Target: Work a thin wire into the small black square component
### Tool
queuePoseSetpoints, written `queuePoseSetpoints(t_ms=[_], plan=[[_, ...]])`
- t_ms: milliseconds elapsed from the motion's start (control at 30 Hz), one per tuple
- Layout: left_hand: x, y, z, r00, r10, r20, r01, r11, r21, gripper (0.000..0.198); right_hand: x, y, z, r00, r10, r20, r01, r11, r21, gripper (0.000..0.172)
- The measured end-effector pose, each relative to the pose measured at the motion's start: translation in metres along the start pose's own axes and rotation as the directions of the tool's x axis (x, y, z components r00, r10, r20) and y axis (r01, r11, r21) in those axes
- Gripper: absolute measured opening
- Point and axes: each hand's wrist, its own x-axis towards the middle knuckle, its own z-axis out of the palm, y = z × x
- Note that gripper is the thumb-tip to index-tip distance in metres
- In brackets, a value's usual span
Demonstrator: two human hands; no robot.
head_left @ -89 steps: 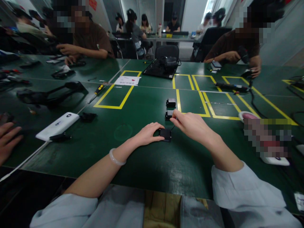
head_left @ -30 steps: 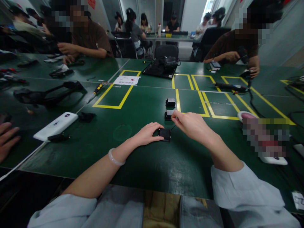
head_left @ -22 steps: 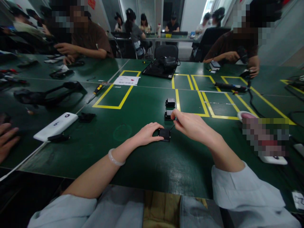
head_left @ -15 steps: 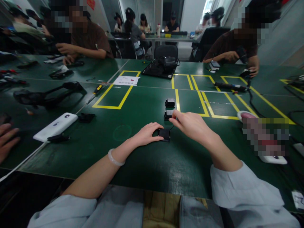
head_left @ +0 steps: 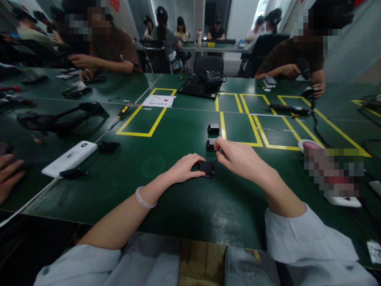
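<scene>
My left hand (head_left: pixel 184 167) rests on the green table (head_left: pixel 184 198), its fingers closed on the left side of a small black box (head_left: pixel 206 169). My right hand (head_left: pixel 239 157) hovers just right of and above that box, fingers pinched on a thin dark tool whose tip (head_left: pixel 214 162) points at the box's top right corner. A second small black box (head_left: pixel 211 144) lies just beyond, partly hidden by my right fingertips. A third black box (head_left: pixel 213 128) sits farther back beside a yellow tape line.
A white flat device (head_left: pixel 70 158) and small black parts (head_left: pixel 108 147) lie at the left. A yellow-handled screwdriver (head_left: pixel 121 113), a paper sheet (head_left: pixel 159 101) and a black tray (head_left: pixel 201 85) sit farther back. People work across the table. Another person's hand (head_left: pixel 7 174) is at far left.
My right hand shifts slightly back and forth above the near box with the thin tool. My left hand stays on the box.
</scene>
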Motion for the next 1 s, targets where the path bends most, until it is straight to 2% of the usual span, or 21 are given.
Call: queuePoseSetpoints(t_ms=[100,167,400,667,833,1000], plan=[[0.0002,0.0012,-0.0004,1.000,0.000,0.001,0.000,1.000,-0.006,0.041,0.0024,-0.0012,0.0018,0.998,0.062,0.010,-0.061,0.994,-0.089,0.025],[0.0001,0.0016,-0.0006,1.000,-0.001,0.002,0.001,1.000,-0.006,0.040,0.0034,0.0002,0.0039,0.997,0.076,0.017,-0.073,0.989,-0.129,0.024],[-0.0005,0.0011,-0.0006,1.000,0.002,0.000,-0.002,1.000,0.007,0.038,0.0004,0.0063,0.0067,0.999,-0.043,-0.017,0.043,0.999,0.004,0.016],[0.0002,0.0021,-0.0012,1.000,-0.007,0.006,0.007,1.000,0.006,0.039,0.0035,0.0015,0.0056,0.998,0.057,0.007,-0.055,0.988,-0.145,0.026],[0.0001,0.0029,-0.0018,1.000,-0.006,0.004,0.006,1.000,0.005,0.038,-0.0006,0.0058,0.0040,0.999,-0.035,0.013,0.036,0.999,-0.003,0.019],[0.0001,0.0032,-0.0025,1.000,-0.005,0.014,0.005,1.000,0.000,0.038,0.0002,0.0018,0.0008,1.000,0.008,0.016,-0.008,1.000,-0.007,0.020]])
